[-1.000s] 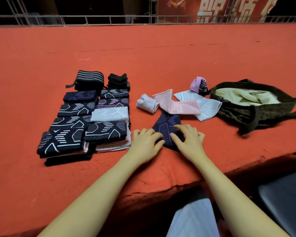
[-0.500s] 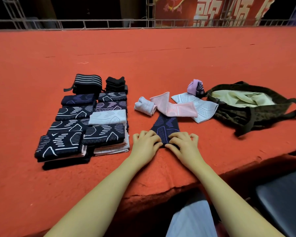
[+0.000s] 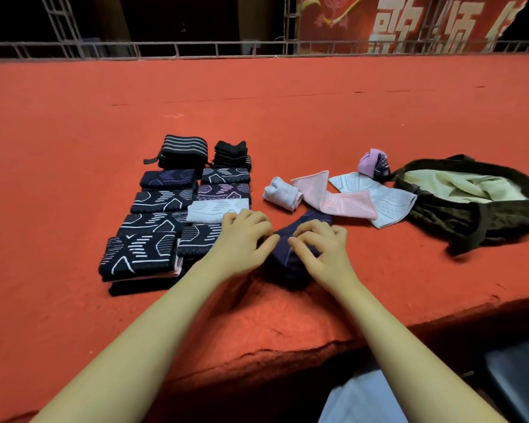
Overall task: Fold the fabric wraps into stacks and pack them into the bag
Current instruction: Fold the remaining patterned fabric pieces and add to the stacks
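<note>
A dark navy wrap [image 3: 290, 254] with purple lines lies near the table's front edge, its near end raised. My left hand [image 3: 245, 236] and my right hand [image 3: 324, 248] pinch that near end from either side with curled fingers. To the left stand stacks of folded dark patterned wraps [image 3: 141, 254], with one folded white wrap [image 3: 217, 209] among them. Behind my hands lie a rolled white wrap [image 3: 281, 193], a pink wrap [image 3: 345, 201], a pale blue wrap [image 3: 388, 203] and a bundled lilac wrap [image 3: 373, 160]. The dark olive bag [image 3: 458, 221] lies open at the right, showing a cream lining.
Everything rests on a red cloth-covered table [image 3: 257, 117] whose front edge runs diagonally below my arms. A metal rail [image 3: 196, 50] borders the far side, with a red banner behind it. A dark seat [image 3: 519, 377] is at the lower right.
Both hands moved from pressing the navy wrap flat to pinching and lifting its near end, and they shifted slightly forward. The camera view tilted a little.
</note>
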The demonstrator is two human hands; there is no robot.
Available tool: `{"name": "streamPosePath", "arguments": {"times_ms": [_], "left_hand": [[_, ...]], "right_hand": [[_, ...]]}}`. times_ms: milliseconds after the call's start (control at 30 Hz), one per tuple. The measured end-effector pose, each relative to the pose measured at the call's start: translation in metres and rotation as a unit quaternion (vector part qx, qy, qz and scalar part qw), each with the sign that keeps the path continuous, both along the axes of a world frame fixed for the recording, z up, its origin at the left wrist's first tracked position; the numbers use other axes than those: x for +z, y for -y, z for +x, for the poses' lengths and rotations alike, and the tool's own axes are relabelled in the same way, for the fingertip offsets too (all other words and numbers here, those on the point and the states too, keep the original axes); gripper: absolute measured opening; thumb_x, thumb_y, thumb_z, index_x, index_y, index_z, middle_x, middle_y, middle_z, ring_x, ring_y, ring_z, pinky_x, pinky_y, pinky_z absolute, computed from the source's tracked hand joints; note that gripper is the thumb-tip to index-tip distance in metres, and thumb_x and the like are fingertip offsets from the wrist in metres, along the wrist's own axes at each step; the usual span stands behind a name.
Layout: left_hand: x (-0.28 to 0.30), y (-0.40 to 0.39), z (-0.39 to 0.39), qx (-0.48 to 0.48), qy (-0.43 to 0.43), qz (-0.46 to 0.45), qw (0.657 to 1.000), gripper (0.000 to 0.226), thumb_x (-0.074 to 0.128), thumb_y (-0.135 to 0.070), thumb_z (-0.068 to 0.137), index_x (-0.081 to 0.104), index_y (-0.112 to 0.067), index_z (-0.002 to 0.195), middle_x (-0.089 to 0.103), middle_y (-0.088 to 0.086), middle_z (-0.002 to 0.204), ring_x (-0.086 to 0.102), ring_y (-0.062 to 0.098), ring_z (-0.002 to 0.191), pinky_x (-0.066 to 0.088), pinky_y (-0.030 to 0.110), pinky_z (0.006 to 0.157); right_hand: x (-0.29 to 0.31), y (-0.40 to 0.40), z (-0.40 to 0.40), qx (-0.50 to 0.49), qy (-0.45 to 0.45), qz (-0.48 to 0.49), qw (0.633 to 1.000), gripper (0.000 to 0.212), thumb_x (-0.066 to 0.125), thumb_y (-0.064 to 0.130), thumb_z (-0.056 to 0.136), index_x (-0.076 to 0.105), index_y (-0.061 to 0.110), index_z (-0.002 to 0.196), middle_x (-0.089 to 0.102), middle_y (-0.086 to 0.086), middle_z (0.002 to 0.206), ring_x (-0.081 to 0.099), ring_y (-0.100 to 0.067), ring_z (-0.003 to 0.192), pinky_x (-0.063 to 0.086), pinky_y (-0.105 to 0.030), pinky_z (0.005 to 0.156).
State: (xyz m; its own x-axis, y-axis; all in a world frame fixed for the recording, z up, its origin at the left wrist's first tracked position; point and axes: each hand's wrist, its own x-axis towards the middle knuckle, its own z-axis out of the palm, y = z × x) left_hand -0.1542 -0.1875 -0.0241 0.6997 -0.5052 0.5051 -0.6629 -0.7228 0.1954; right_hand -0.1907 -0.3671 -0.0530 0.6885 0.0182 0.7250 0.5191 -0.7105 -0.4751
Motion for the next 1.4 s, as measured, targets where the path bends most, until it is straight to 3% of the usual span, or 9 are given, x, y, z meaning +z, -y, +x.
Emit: {"name": "streamPosePath", "arguments": {"times_ms": [167, 300, 433, 567, 700, 800, 1033, 1267, 1400], "left_hand": [[-0.007, 0.009, 0.0, 0.04, -0.02, 0.058, 0.997, 0.039, 0.034, -0.045, 0.094, 0.063, -0.018, 0.092, 0.06, -0.006, 0.105, 0.049, 0.019, 0.107, 0.017, 0.031, 0.084], [-0.009, 0.04, 0.007, 0.089, -0.031, 0.095, 0.991, 0.029, 0.038, -0.035, 0.099, 0.058, -0.019, 0.113, 0.055, -0.003, 0.118, 0.042, 0.021, 0.115, 0.019, 0.035, 0.091], [-0.02, 0.076, 0.019, 0.139, -0.061, 0.114, 0.982, 0.032, 0.043, -0.033, 0.097, 0.055, -0.012, 0.118, 0.052, 0.007, 0.122, 0.044, 0.029, 0.114, 0.028, 0.039, 0.091], [-0.034, 0.097, 0.029, 0.206, -0.117, 0.078, 0.968, 0.033, 0.075, -0.029, 0.075, 0.064, -0.004, 0.094, 0.063, 0.014, 0.094, 0.059, 0.034, 0.084, 0.045, 0.039, 0.071], [-0.055, 0.107, 0.044, 0.254, -0.159, 0.033, 0.954, 0.038, 0.044, -0.033, 0.098, 0.05, -0.004, 0.122, 0.046, 0.014, 0.127, 0.042, 0.033, 0.115, 0.032, 0.041, 0.092], [-0.058, 0.107, 0.048, 0.264, -0.14, -0.02, 0.954, 0.033, 0.045, -0.032, 0.097, 0.053, -0.011, 0.121, 0.045, 0.008, 0.128, 0.04, 0.029, 0.117, 0.028, 0.039, 0.094], [-0.059, 0.1, 0.042, 0.124, -0.011, -0.123, 0.985, 0.024, 0.048, -0.031, 0.086, 0.066, -0.016, 0.092, 0.059, 0.005, 0.098, 0.05, 0.027, 0.092, 0.032, 0.038, 0.074], [-0.032, 0.085, 0.03, 0.0, 0.095, -0.146, 0.985, 0.015, 0.049, -0.03, 0.087, 0.053, -0.027, 0.101, 0.051, -0.002, 0.106, 0.04, 0.019, 0.097, 0.015, 0.025, 0.072], [-0.016, 0.075, 0.024, -0.044, 0.161, -0.128, 0.978, 0.017, 0.049, -0.029, 0.087, 0.05, -0.029, 0.104, 0.043, -0.007, 0.111, 0.04, 0.019, 0.098, 0.022, 0.029, 0.075]], "right_hand": [[-0.014, 0.024, 0.01, -0.151, -0.097, 0.025, 0.983, 0.021, 0.05, 0.033, 0.091, 0.066, 0.02, 0.089, 0.059, 0.005, 0.096, 0.052, -0.019, 0.093, 0.017, -0.027, 0.074], [-0.024, 0.046, 0.023, -0.231, -0.205, 0.006, 0.951, 0.026, 0.054, 0.03, 0.094, 0.062, 0.017, 0.115, 0.055, -0.004, 0.118, 0.043, -0.026, 0.111, 0.021, -0.032, 0.087], [-0.023, 0.053, 0.038, -0.212, -0.217, -0.066, 0.951, 0.038, 0.052, 0.034, 0.095, 0.054, 0.021, 0.13, 0.049, -0.003, 0.124, 0.038, -0.027, 0.113, 0.021, -0.034, 0.091], [-0.026, 0.06, 0.052, -0.179, -0.225, -0.163, 0.944, 0.042, 0.046, 0.037, 0.097, 0.047, 0.024, 0.137, 0.045, 0.002, 0.134, 0.035, -0.022, 0.12, 0.019, -0.033, 0.092], [-0.039, 0.064, 0.055, -0.179, -0.216, -0.187, 0.941, 0.054, 0.039, 0.047, 0.086, 0.053, 0.022, 0.132, 0.048, 0.001, 0.134, 0.038, -0.023, 0.119, 0.018, -0.035, 0.091], [-0.04, 0.065, 0.056, -0.17, -0.203, -0.151, 0.952, 0.059, 0.04, 0.048, 0.083, 0.051, 0.019, 0.134, 0.049, -0.001, 0.13, 0.038, -0.023, 0.115, 0.019, -0.034, 0.09], [-0.033, 0.063, 0.052, -0.175, -0.127, -0.087, 0.972, 0.054, 0.03, 0.043, 0.09, 0.047, 0.027, 0.138, 0.05, -0.004, 0.131, 0.032, -0.018, 0.113, 0.022, -0.036, 0.092], [-0.003, 0.07, 0.047, -0.101, -0.146, -0.151, 0.972, 0.052, 0.027, 0.05, 0.088, 0.036, 0.046, 0.139, 0.036, 0.002, 0.146, 0.026, -0.02, 0.127, 0.011, -0.032, 0.1], [0.015, 0.071, 0.037, -0.024, -0.136, -0.179, 0.974, 0.053, 0.033, 0.046, 0.084, 0.043, 0.044, 0.136, 0.024, 0.011, 0.152, 0.019, -0.017, 0.137, 0.01, -0.039, 0.106]]}}
